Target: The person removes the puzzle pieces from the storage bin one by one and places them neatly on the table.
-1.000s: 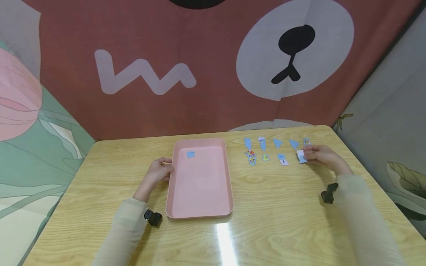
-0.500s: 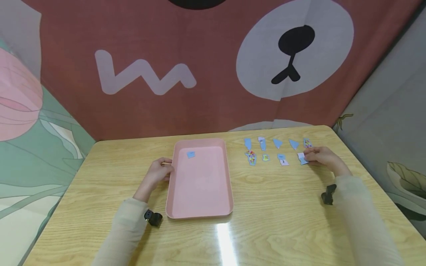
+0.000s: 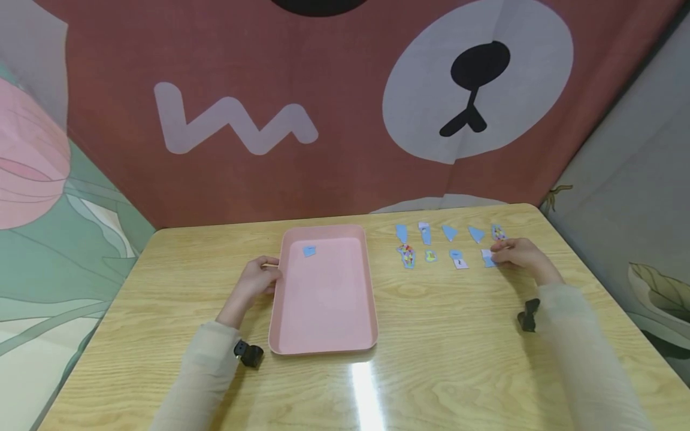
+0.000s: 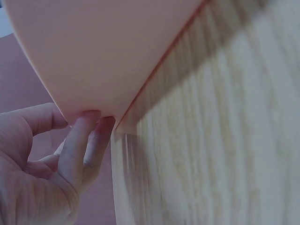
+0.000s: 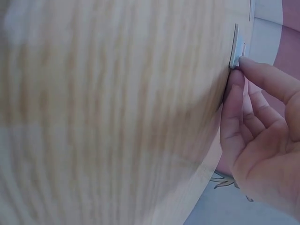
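My left hand (image 3: pixel 253 281) holds the left wall of a pink tray (image 3: pixel 372 311); in the left wrist view one finger reaches over the rim while other fingertips press the outside of the wall (image 4: pixel 108 56). A small blue puzzle piece (image 3: pixel 309 251) lies in the tray near its far end. At the right, my right hand (image 3: pixel 525 258) pinches the edge of a blue and white puzzle piece (image 3: pixel 487 258), which sits at the table surface. The right wrist view shows that piece (image 5: pixel 238 49) edge-on between thumb and finger, partly hidden.
Several other puzzle pieces lie in two rows, among them a blue triangle (image 3: pixel 450 232), a multicoloured piece (image 3: pixel 407 256) and a blue and white piece (image 3: pixel 458 259). The wooden table (image 3: pixel 442 341) ends at a brown printed cloth (image 3: pixel 345 173) behind.
The right hand has shifted slightly left and down, and the blue and white puzzle piece has turned a little straighter in its row. The left hand and tray stay put.
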`<state>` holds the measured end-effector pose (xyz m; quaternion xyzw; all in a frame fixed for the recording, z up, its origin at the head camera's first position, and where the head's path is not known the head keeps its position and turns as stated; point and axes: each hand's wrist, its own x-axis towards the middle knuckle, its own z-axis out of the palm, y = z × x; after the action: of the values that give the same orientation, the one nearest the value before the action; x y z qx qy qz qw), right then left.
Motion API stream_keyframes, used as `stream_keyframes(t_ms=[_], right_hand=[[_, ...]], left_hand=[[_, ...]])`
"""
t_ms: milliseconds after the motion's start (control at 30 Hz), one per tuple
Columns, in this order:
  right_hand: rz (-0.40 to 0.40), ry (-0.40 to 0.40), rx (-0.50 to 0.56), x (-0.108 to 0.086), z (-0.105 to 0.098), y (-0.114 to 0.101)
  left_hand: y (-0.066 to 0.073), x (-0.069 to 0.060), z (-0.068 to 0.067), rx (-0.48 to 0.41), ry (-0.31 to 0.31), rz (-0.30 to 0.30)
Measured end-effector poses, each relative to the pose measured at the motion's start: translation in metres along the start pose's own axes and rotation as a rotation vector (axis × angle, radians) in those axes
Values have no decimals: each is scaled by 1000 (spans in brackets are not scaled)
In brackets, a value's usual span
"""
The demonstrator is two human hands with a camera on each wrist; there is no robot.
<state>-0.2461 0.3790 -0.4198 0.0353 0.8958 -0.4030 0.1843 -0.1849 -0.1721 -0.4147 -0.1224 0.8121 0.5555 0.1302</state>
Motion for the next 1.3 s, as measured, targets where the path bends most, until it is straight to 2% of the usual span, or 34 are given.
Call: stream_keyframes(t_ms=[200, 433, 700, 933, 1133, 1300], right_hand=[[-34, 25, 136, -1, 4, -5], [-13, 78, 150, 8, 17, -42], [-101, -14, 155, 23, 50, -105], [-196, -89, 228, 29, 84, -156], [-223, -125, 301, 29, 110, -196], [-225, -169, 392, 30, 136, -221]], left_hand=[[-1, 0, 1, 7, 0, 6], [-1, 0, 0, 10, 2, -2], [-1, 0, 0, -2, -5, 1], [1, 1, 2, 5, -13, -6], [2, 1, 2, 8, -7, -3], [0, 2, 3, 13, -12, -1]])
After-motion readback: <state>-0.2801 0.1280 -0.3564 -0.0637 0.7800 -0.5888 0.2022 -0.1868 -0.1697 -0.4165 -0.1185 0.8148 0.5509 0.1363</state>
